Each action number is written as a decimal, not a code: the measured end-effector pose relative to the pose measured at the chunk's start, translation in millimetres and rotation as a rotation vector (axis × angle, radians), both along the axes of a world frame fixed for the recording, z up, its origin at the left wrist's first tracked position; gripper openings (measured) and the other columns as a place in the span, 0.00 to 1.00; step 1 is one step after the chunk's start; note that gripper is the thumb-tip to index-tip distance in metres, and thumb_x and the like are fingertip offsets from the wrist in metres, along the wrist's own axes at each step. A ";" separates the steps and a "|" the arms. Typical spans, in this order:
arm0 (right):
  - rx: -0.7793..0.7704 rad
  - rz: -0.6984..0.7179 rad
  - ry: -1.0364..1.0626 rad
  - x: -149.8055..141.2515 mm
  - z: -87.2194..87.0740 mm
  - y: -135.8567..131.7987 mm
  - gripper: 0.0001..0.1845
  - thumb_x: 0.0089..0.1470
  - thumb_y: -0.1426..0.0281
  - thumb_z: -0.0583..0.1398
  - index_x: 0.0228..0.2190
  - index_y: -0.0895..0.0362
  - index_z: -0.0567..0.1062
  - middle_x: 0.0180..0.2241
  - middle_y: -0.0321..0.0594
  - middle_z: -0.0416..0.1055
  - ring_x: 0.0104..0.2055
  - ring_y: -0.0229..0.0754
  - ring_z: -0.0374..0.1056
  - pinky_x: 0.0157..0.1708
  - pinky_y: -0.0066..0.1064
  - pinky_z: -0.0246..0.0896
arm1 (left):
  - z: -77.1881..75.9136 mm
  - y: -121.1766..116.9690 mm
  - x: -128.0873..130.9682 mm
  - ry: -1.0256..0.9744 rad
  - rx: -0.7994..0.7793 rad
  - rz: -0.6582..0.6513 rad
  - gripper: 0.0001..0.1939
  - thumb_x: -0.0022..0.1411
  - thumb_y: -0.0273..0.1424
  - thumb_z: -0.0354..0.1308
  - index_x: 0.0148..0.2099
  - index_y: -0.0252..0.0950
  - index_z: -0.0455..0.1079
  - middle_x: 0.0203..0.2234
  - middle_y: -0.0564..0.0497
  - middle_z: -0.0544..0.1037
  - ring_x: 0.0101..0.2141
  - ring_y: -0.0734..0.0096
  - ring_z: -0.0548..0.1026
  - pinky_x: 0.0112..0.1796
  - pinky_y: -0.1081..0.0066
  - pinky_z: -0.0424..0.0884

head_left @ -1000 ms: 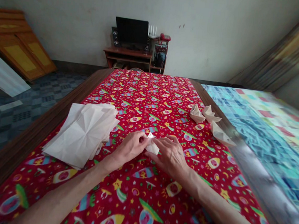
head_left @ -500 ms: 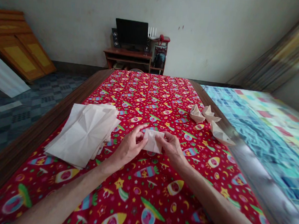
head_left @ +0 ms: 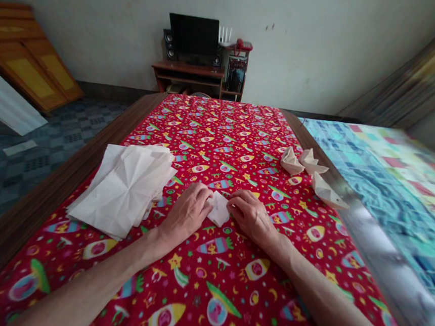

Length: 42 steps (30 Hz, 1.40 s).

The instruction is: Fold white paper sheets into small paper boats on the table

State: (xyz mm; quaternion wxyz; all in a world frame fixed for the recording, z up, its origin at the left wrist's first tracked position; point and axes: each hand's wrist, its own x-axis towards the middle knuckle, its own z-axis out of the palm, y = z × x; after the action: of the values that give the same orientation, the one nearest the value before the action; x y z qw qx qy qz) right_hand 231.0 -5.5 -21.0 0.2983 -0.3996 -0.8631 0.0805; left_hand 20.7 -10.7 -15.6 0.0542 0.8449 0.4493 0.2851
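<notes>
A small folded piece of white paper point(head_left: 219, 210) lies on the red rocket-print tablecloth point(head_left: 207, 279). My left hand point(head_left: 187, 213) rests on its left edge with the fingers curled and pinching the paper. On the paper's right edge sits my right hand point(head_left: 249, 214), fingers bent and pressing it down. Both hands lie low on the cloth.
A stack of creased white sheets point(head_left: 124, 188) lies to the left of my hands. Three folded paper boats point(head_left: 310, 171) sit near the table's right edge. A bed with a blue patchwork cover point(head_left: 389, 198) adjoins the right side. A desk with a monitor point(head_left: 196, 54) stands at the far wall.
Half a second ago both hands held the paper lifted off the cloth. Now the paper is down on the table and the hands press on it.
</notes>
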 end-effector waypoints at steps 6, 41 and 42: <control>0.038 0.018 0.015 5.0 -8.6 -1.0 0.10 0.61 0.71 0.53 0.35 0.55 0.74 0.41 0.43 0.71 0.43 0.42 0.66 0.43 0.35 0.64 | 3.2 -23.0 -16.1 0.128 -0.044 -0.175 0.15 0.64 0.21 0.48 0.48 0.38 0.70 0.40 0.47 0.70 0.42 0.64 0.67 0.44 0.63 0.67; 0.159 0.331 -0.294 14.8 13.6 -5.7 0.14 0.62 0.74 0.51 0.48 0.59 0.70 0.50 0.49 0.71 0.55 0.48 0.63 0.49 0.42 0.66 | 5.5 -14.1 -24.0 0.179 -0.017 -0.169 0.13 0.64 0.34 0.56 0.51 0.38 0.68 0.40 0.50 0.71 0.42 0.65 0.69 0.43 0.64 0.66; 0.161 0.333 -0.286 13.8 14.0 -5.0 0.14 0.62 0.74 0.51 0.48 0.59 0.71 0.49 0.49 0.71 0.55 0.48 0.63 0.49 0.42 0.66 | 7.2 -14.0 -23.0 0.206 0.001 -0.171 0.12 0.65 0.34 0.54 0.50 0.37 0.68 0.39 0.50 0.72 0.42 0.65 0.69 0.42 0.64 0.66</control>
State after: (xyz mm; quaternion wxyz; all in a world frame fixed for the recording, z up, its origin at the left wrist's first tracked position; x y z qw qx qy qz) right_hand 244.8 -10.6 -7.0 0.1863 -0.2342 -0.9542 0.0019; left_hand -2.3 -24.8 -8.3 0.0314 0.9050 0.3786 0.1915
